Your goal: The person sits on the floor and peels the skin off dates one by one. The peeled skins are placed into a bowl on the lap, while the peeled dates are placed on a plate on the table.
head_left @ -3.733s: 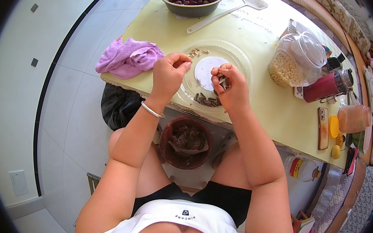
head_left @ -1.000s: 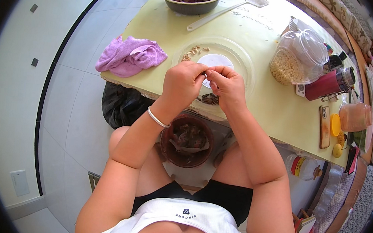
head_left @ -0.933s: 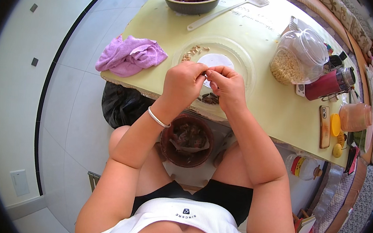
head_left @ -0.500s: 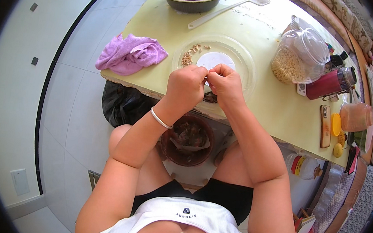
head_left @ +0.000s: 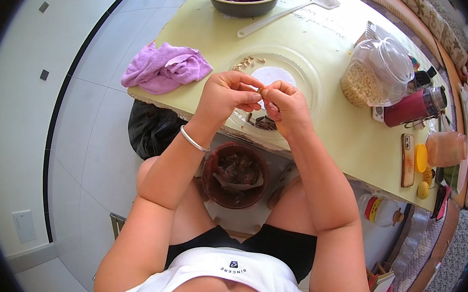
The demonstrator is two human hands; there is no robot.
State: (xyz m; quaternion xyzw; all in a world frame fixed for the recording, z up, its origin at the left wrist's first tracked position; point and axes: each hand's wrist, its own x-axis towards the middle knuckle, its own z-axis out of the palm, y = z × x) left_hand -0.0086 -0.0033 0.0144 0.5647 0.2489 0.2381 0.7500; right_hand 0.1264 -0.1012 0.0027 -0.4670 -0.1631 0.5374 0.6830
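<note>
My left hand (head_left: 226, 94) and my right hand (head_left: 287, 107) meet over the near part of a clear round plate (head_left: 314, 89). Between their fingertips is a small brownish piece (head_left: 259, 90), perhaps a seed; it is too small to name surely. Both hands pinch it, the left with its other fingers loosely spread. Pale slivers like kernels (head_left: 247, 62) lie at the plate's far left. A white disc (head_left: 278, 74) sits in its middle, partly covered by my hands. Dark thin pieces like husks (head_left: 264, 123) are heaped on its near side.
A lilac cloth (head_left: 165, 69) lies left on the table. Farther back are a basket of dark round fruit (head_left: 243, 3) and a white spatula (head_left: 278, 17). Right stand a tub of pale pieces (head_left: 364, 85), a flask (head_left: 412, 107) and a phone (head_left: 407, 160). Below is a reddish bucket (head_left: 209, 177).
My left hand has turned and its fingers have loosened, with a small piece now showing at the fingertips. More of the dark pieces on the plate's near side has come into sight.
</note>
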